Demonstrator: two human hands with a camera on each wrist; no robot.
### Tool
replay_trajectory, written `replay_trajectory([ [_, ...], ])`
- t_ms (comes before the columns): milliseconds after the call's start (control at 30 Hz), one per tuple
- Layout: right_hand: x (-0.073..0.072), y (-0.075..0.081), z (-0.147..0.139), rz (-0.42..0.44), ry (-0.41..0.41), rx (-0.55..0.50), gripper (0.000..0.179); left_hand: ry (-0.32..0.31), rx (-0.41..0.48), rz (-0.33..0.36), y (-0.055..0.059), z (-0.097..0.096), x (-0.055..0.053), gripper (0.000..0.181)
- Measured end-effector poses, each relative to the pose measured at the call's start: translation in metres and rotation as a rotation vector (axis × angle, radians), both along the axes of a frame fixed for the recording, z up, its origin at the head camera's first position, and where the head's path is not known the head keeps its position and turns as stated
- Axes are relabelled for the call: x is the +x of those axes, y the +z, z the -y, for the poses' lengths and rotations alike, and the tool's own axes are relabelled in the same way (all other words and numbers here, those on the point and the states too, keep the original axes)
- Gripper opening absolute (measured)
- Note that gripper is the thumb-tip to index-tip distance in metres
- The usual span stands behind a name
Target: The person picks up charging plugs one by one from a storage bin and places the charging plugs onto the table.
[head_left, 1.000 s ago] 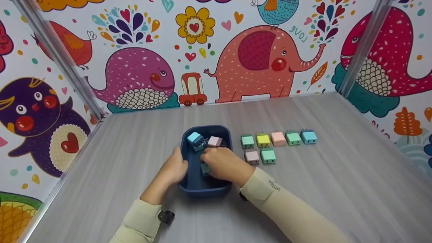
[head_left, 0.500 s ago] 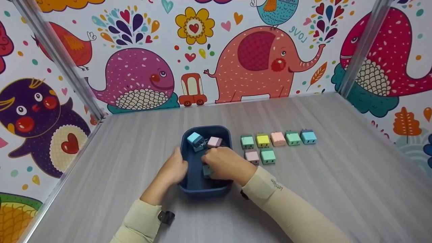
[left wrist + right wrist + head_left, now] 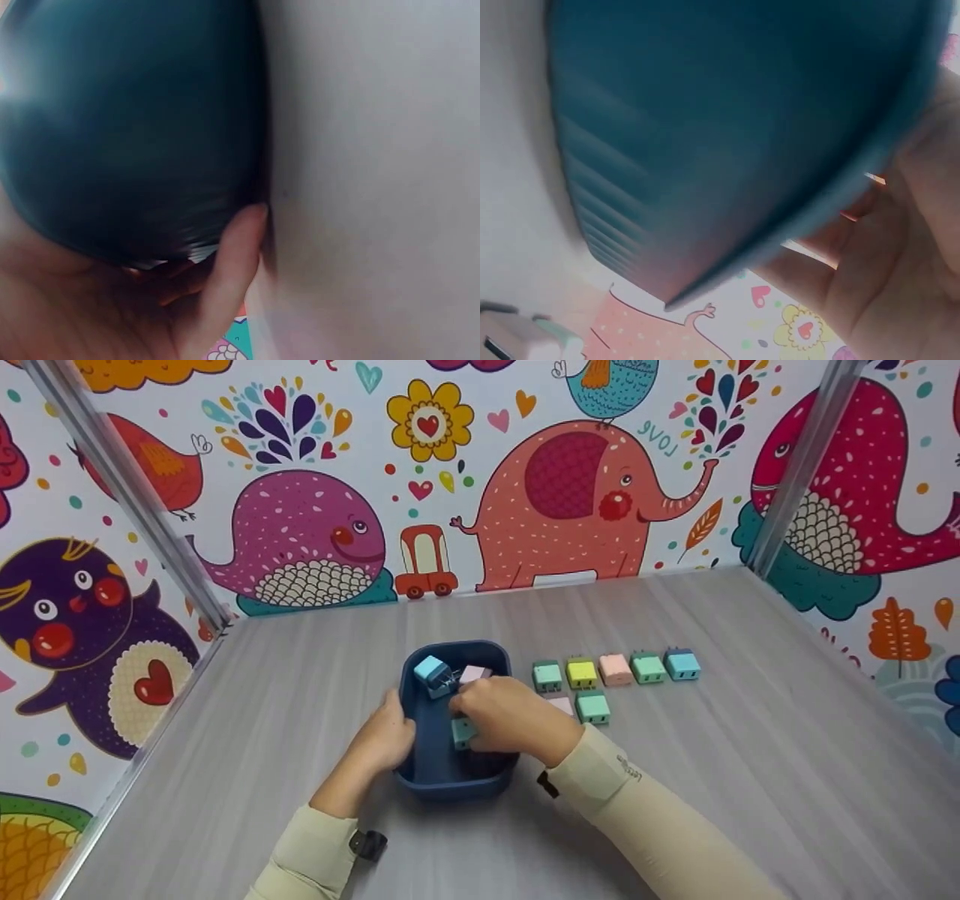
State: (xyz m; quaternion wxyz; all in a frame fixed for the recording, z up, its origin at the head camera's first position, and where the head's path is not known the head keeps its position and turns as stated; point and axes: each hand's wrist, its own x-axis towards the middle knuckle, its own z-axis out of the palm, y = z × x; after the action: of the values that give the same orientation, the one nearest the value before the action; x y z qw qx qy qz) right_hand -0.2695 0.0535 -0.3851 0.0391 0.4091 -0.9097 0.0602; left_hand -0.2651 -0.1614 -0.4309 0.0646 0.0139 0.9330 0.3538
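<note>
In the head view, my left hand [image 3: 384, 735] holds the left side of a dark blue plastic bin [image 3: 450, 789]; the left wrist view has its fingers against the bin's outer wall [image 3: 150, 135]. My right hand [image 3: 517, 720] reaches over the right rim, fingers curled down inside. A green USB charger plug [image 3: 462, 733] shows at its fingertips, partly covered by the hand. Farther back in the bin lie light blue charger plugs [image 3: 432, 670] with metal prongs and a pink plug [image 3: 474, 673]. The right wrist view is mostly filled by the bin's ribbed outer wall [image 3: 675, 150].
Right of the bin, a back row of plugs on the grey table [image 3: 750, 735] includes a yellow plug [image 3: 581, 671], a peach plug [image 3: 615, 668] and a blue plug [image 3: 682, 664]. A green plug [image 3: 593, 706] and a half-hidden pink one stand in front. Printed walls enclose the table.
My right hand has shifted slightly right and up, and the green charger plug at its fingertips shows more. The left hand and the bin stay in place.
</note>
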Motion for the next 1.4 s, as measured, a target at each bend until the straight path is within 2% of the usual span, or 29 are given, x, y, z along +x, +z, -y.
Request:
replay_trajectory([
  [367,0.004,0.020,-0.013,0.010,-0.018,-0.071,0.043,0.004,0.002,0.009,0.000,0.000,0.000,0.064],
  [500,0.003,0.024,-0.019,0.015,-0.040,-0.085,0.044,-0.001,-0.001,-0.009,0.000,0.000,0.001,0.061],
  [700,-0.001,0.027,-0.028,0.058,-0.097,-0.118,0.048,0.001,-0.004,-0.028,0.001,-0.001,0.002,0.059],
  [1033,-0.005,0.034,-0.047,0.027,-0.132,-0.157,0.047,0.002,-0.006,-0.025,0.001,-0.001,0.002,0.062],
  [1400,-0.010,0.028,-0.079,0.033,-0.234,-0.151,0.052,0.007,0.001,-0.033,0.000,-0.002,0.003,0.061],
])
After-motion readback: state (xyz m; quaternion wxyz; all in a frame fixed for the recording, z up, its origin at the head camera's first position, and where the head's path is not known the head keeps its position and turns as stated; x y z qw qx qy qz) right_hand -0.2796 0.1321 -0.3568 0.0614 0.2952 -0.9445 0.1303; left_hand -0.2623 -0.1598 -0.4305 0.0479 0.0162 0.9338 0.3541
